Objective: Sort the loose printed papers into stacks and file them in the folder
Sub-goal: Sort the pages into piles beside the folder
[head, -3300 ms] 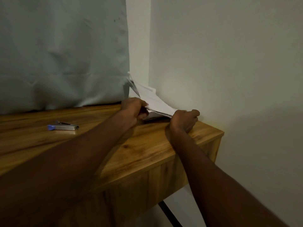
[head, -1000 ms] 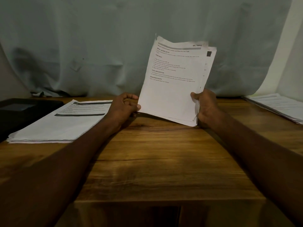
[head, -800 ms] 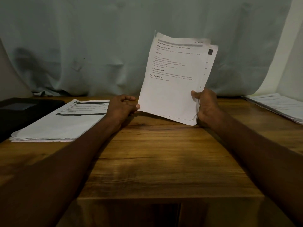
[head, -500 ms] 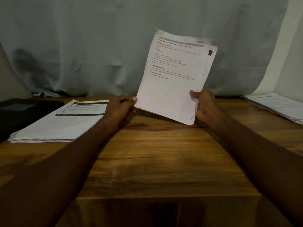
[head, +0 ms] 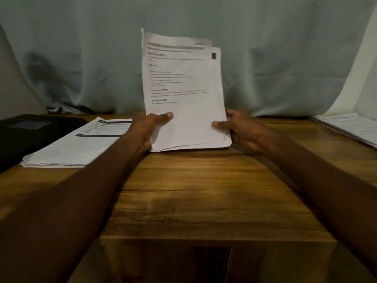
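Observation:
A sheaf of printed papers (head: 183, 88) stands upright on its bottom edge on the wooden table (head: 193, 190), in the middle. My left hand (head: 150, 127) grips its lower left side, thumb across the front page. My right hand (head: 240, 127) grips the lower right side, thumb on the front. A flat stack of printed papers (head: 81, 144) lies to the left. Beyond it at the far left lies a black folder (head: 34, 129), closed. Another stack of papers (head: 350, 127) lies at the far right.
A pale curtain (head: 81, 58) hangs right behind the table. The table's front edge runs just below my forearms, with a dark gap underneath.
The sheaf was tilted and held above the table by my right hand; now it is upright with its bottom edge on the table, and my left hand has taken hold of its left side.

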`<move>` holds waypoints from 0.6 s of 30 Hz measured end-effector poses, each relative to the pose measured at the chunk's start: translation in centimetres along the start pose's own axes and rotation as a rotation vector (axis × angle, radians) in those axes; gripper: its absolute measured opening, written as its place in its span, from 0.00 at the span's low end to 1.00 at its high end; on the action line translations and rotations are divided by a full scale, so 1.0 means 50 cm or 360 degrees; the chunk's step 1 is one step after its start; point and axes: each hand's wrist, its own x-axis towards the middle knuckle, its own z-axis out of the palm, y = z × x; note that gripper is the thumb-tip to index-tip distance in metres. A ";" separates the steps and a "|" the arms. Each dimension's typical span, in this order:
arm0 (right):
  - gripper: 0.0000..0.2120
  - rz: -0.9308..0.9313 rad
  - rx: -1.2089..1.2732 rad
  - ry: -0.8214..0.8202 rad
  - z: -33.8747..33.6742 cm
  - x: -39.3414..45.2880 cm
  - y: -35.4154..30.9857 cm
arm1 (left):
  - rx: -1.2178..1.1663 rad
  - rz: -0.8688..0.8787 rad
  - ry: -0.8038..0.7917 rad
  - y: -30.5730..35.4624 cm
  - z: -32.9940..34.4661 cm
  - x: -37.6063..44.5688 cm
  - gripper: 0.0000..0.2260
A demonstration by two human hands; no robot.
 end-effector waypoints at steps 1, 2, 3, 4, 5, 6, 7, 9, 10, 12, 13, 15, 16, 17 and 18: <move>0.23 0.0088 -0.0106 -0.0050 -0.001 -0.002 0.004 | -0.0040 0.0008 0.0082 0.002 -0.001 0.001 0.19; 0.24 0.0160 -0.0200 -0.0079 -0.001 -0.005 0.008 | -0.0056 0.0019 0.0140 0.002 -0.003 0.002 0.18; 0.23 0.0207 -0.0251 -0.0092 0.001 -0.007 0.010 | -0.0057 0.0028 0.0182 0.002 -0.005 0.003 0.17; 0.22 0.0228 -0.0256 -0.0106 0.001 -0.009 0.010 | -0.0040 0.0038 0.0213 0.003 -0.008 0.003 0.17; 0.21 0.0238 -0.0229 -0.0132 -0.001 -0.011 0.008 | -0.0016 0.0050 0.0244 0.004 -0.010 0.004 0.18; 0.21 0.0250 -0.0191 -0.0169 -0.004 -0.012 0.005 | 0.0012 0.0060 0.0272 0.004 -0.013 0.005 0.20; 0.22 0.0267 -0.0153 -0.0216 -0.007 -0.014 0.001 | 0.0028 0.0072 0.0291 0.004 -0.015 0.006 0.21; 0.24 0.0315 -0.0096 -0.0323 -0.017 -0.016 -0.002 | 0.0066 0.0081 0.0323 0.002 -0.018 0.008 0.22; 0.27 0.0334 -0.0085 -0.0382 -0.022 -0.017 -0.002 | 0.0100 0.0078 0.0339 0.002 -0.019 0.009 0.23; 0.32 0.0352 -0.0074 -0.0487 -0.030 -0.017 -0.001 | 0.0135 0.0072 0.0359 0.003 -0.022 0.012 0.24; 0.34 0.0349 -0.0076 -0.0517 -0.031 -0.018 -0.002 | 0.0130 0.0071 0.0357 0.004 -0.022 0.011 0.25; 0.39 0.0324 -0.0106 -0.0535 -0.034 -0.020 -0.006 | 0.0127 0.0073 0.0333 0.005 -0.023 0.011 0.25; 0.41 0.0312 -0.0117 -0.0535 -0.035 -0.022 -0.007 | 0.0122 0.0078 0.0305 0.005 -0.021 0.009 0.25; 0.42 0.0303 -0.0111 -0.0530 -0.037 -0.023 -0.009 | 0.0099 0.0089 0.0268 0.004 -0.019 0.008 0.24; 0.44 0.0296 -0.0091 -0.0514 -0.039 -0.024 -0.010 | 0.0070 0.0097 0.0231 0.004 -0.017 0.006 0.23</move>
